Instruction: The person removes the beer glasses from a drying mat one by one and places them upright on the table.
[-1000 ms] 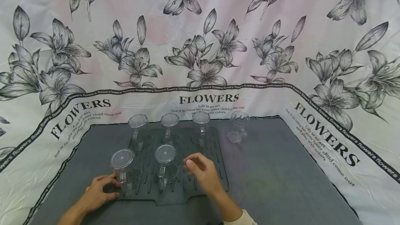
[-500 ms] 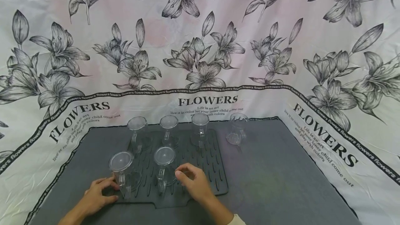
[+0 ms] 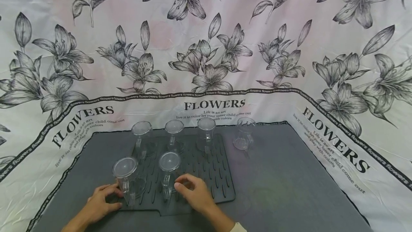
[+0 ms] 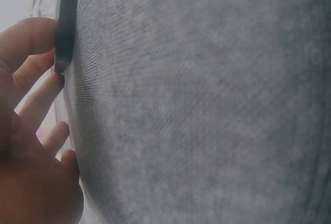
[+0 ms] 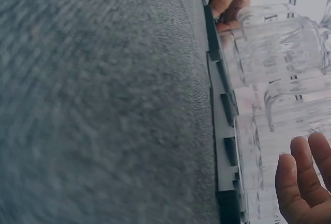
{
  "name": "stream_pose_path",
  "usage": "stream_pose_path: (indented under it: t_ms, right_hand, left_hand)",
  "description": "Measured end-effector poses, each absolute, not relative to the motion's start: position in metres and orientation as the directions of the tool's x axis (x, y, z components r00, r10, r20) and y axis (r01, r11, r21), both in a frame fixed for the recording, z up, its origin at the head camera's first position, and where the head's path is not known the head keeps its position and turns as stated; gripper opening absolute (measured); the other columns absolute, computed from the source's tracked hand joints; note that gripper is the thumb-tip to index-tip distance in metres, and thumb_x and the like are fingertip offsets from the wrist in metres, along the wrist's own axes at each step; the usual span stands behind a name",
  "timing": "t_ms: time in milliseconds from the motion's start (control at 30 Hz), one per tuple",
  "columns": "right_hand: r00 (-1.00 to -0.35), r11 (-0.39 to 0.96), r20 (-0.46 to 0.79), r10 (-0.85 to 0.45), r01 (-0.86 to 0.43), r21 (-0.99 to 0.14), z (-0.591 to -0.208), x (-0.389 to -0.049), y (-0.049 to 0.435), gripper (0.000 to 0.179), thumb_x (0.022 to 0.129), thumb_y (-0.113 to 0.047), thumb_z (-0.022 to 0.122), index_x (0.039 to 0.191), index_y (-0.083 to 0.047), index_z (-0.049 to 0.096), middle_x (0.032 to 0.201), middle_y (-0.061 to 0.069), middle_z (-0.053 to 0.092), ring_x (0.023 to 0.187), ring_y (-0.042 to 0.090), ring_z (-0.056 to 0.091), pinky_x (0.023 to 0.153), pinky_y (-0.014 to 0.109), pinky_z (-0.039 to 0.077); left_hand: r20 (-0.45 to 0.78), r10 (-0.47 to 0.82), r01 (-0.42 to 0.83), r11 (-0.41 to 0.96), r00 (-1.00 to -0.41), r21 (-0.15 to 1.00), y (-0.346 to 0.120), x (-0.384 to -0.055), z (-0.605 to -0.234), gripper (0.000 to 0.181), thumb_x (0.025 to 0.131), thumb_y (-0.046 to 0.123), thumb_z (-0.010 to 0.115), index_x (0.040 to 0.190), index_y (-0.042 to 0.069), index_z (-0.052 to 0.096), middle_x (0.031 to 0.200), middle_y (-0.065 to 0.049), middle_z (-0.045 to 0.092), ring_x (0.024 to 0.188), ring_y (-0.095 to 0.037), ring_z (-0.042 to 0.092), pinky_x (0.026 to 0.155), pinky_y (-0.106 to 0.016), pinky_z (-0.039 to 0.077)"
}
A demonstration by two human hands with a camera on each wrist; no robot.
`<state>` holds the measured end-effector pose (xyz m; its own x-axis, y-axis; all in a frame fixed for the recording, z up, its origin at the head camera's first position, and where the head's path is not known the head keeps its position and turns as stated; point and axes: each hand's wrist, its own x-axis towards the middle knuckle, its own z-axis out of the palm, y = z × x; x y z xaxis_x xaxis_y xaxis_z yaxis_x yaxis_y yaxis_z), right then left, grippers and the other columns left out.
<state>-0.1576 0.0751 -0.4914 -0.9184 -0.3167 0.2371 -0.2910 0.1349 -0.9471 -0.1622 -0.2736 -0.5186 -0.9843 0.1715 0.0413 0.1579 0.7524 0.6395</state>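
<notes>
Two clear handled mugs stand on the front part of a dark ridged drying mat, flat round ends up, seemingly upside down. My left hand touches the mat's front left corner, close beside the left mug; in the left wrist view its fingers meet the mat's edge. Just right of the other front mug is my right hand, fingers relaxed and thumb close to the mug's side. Whether it touches the mug cannot be told. The right wrist view shows its fingers extended, holding nothing.
Along the mat's back edge stand three more mugs, a left one, a middle one and a right one. Another clear vessel stands off the mat on the grey tabletop. A flower-printed cloth encloses the back and sides.
My right hand has moved left and toward me, nearer the front middle mug. My left hand stays at the mat's corner, and the mugs have kept their places.
</notes>
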Motion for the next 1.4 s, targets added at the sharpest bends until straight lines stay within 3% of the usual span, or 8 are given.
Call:
stream_pose_path:
  t_ms: [367, 567, 700, 867, 933, 1133, 1400]
  right_hand:
    - [-0.932, 0.062, 0.223, -0.287, -0.251, -0.966, -0.485, -0.171, 0.076, 0.025, 0.097, -0.024, 0.060, 0.115, -0.008, 0.067, 0.107, 0.004, 0.063, 0.088, 0.017, 0.062, 0.070, 0.044, 0.055]
    - [-0.911, 0.026, 0.216, -0.352, -0.240, -0.970, -0.464, -0.161, 0.070, 0.026, 0.097, -0.014, 0.058, 0.117, 0.002, 0.063, 0.109, 0.012, 0.061, 0.087, 0.016, 0.062, 0.071, 0.052, 0.053]
    - [-0.894, 0.041, 0.221, -0.390, -0.257, -0.966, -0.459, -0.155, 0.065, 0.026, 0.096, -0.014, 0.060, 0.116, 0.003, 0.063, 0.109, 0.013, 0.062, 0.088, 0.021, 0.062, 0.069, 0.046, 0.055]
    - [-0.888, 0.091, 0.231, -0.397, -0.289, -0.953, -0.490, -0.162, 0.054, 0.025, 0.092, -0.019, 0.067, 0.112, -0.004, 0.067, 0.105, 0.003, 0.065, 0.086, 0.024, 0.064, 0.061, 0.032, 0.054]
    - [-0.893, 0.112, 0.220, -0.394, -0.284, -0.952, -0.499, -0.164, 0.050, 0.026, 0.091, -0.021, 0.069, 0.111, -0.005, 0.068, 0.104, 0.000, 0.066, 0.083, 0.020, 0.064, 0.059, 0.028, 0.053]
    - [-0.888, 0.099, 0.188, -0.421, -0.251, -0.963, -0.503, -0.158, 0.041, 0.027, 0.091, -0.019, 0.067, 0.112, -0.004, 0.066, 0.104, 0.007, 0.066, 0.079, 0.014, 0.065, 0.057, 0.029, 0.054]
    - [-0.886, 0.094, 0.228, -0.403, -0.288, -0.953, -0.509, -0.152, 0.033, 0.018, 0.096, -0.012, 0.060, 0.108, 0.000, 0.065, 0.100, 0.012, 0.068, 0.082, 0.017, 0.066, 0.069, 0.026, 0.052]
  left_hand:
    - [0.165, 0.264, 0.307, 0.706, -0.950, 0.638, -0.265, -0.199, -0.498, 0.025, 0.071, 0.018, 0.083, 0.088, 0.020, 0.066, 0.136, -0.024, 0.050, 0.124, -0.048, 0.031, 0.087, -0.071, 0.016]
    - [0.159, 0.270, 0.307, 0.704, -0.950, 0.640, -0.267, -0.200, -0.495, 0.025, 0.070, 0.017, 0.083, 0.089, 0.020, 0.067, 0.138, -0.024, 0.048, 0.124, -0.048, 0.030, 0.087, -0.071, 0.016]
    - [0.141, 0.263, 0.290, 0.706, -0.954, 0.646, -0.269, -0.194, -0.499, 0.025, 0.071, 0.018, 0.084, 0.090, 0.019, 0.067, 0.138, -0.024, 0.048, 0.125, -0.048, 0.030, 0.088, -0.071, 0.015]
    - [0.116, 0.235, 0.253, 0.718, -0.965, 0.648, -0.273, -0.185, -0.503, 0.026, 0.071, 0.019, 0.084, 0.090, 0.019, 0.067, 0.139, -0.023, 0.047, 0.125, -0.048, 0.030, 0.088, -0.071, 0.016]
    - [0.107, 0.222, 0.238, 0.723, -0.969, 0.648, -0.275, -0.182, -0.505, 0.026, 0.071, 0.020, 0.084, 0.091, 0.019, 0.067, 0.139, -0.023, 0.048, 0.125, -0.047, 0.030, 0.089, -0.070, 0.016]
    - [0.098, 0.200, 0.215, 0.728, -0.975, 0.651, -0.280, -0.174, -0.514, 0.026, 0.071, 0.021, 0.084, 0.090, 0.020, 0.067, 0.138, -0.023, 0.049, 0.125, -0.046, 0.031, 0.088, -0.070, 0.017]
    - [0.095, 0.177, 0.195, 0.721, -0.980, 0.665, -0.282, -0.164, -0.520, 0.025, 0.070, 0.022, 0.083, 0.089, 0.021, 0.067, 0.137, -0.024, 0.049, 0.125, -0.046, 0.031, 0.087, -0.070, 0.018]
